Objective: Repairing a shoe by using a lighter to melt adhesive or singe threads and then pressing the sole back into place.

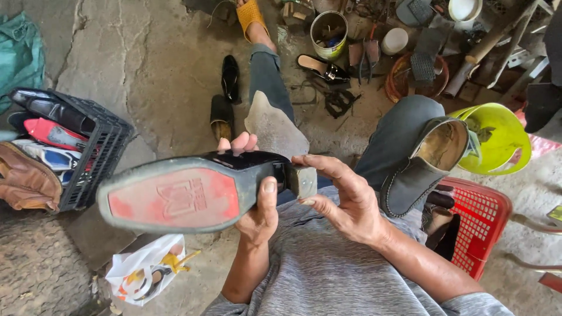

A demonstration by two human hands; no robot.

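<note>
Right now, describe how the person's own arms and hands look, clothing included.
Both forearms are bare, and the left hand and right hand wear no gloves, rings or watch that can be seen. The grey heathered knit shirt has short sleeves; the edge of one shows at the right arm near the bottom of the picture. The fingernails are short.
</note>
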